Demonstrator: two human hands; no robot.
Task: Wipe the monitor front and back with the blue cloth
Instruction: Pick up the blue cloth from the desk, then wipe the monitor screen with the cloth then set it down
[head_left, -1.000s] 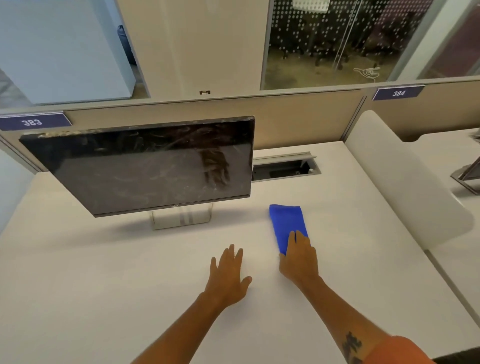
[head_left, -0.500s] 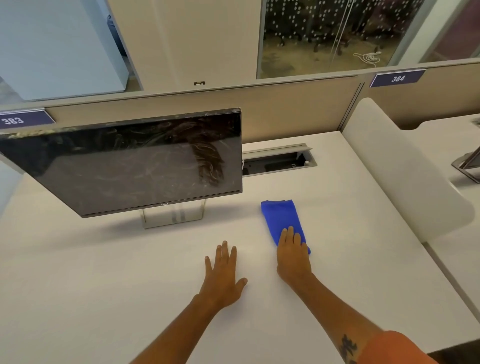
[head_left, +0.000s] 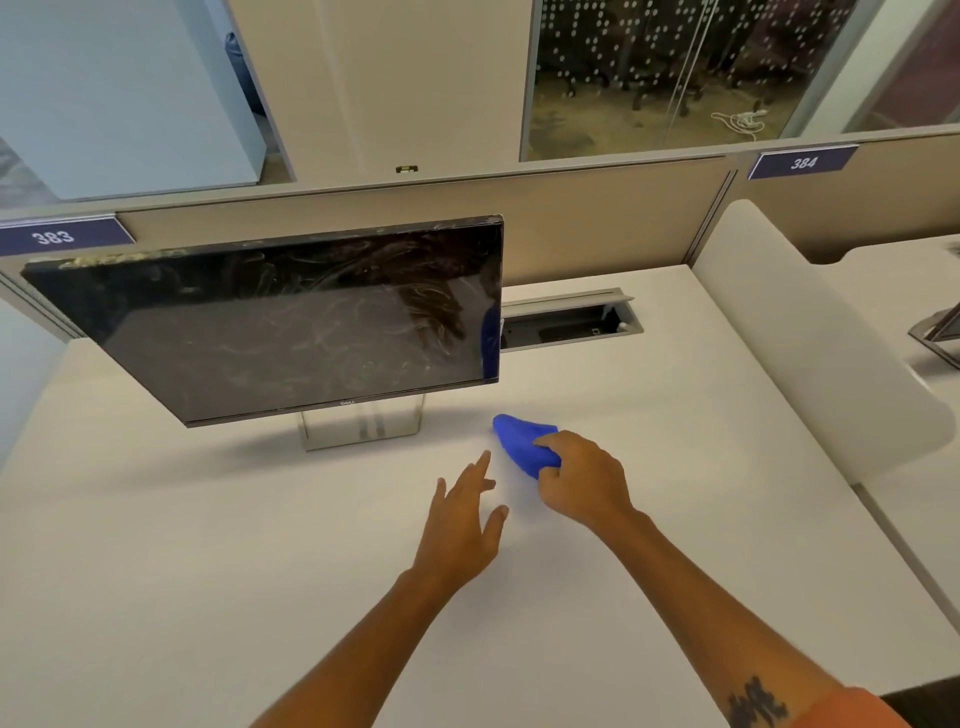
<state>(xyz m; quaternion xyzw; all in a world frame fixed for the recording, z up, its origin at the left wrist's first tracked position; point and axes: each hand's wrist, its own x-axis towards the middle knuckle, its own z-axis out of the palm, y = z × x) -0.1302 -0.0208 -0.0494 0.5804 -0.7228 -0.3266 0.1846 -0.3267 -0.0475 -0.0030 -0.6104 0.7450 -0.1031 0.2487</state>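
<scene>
A dark monitor (head_left: 291, 332) with a smeared, dusty screen stands on a clear stand at the back left of the white desk (head_left: 208, 571); its back is hidden. The blue cloth (head_left: 522, 441) is bunched up in front of the monitor's lower right corner. My right hand (head_left: 582, 480) grips the cloth's near end with curled fingers and thumb. My left hand (head_left: 462, 519) hovers just left of it, fingers straight and spread, holding nothing.
An open cable tray (head_left: 566, 325) is sunk into the desk behind the cloth. A white rounded divider (head_left: 810, 338) runs along the desk's right side. A beige partition (head_left: 597, 218) with number plates closes the back.
My right hand went from lying flat on the cloth to curling round it and bunching it up. My left hand lifted off the desk and turned toward the cloth.
</scene>
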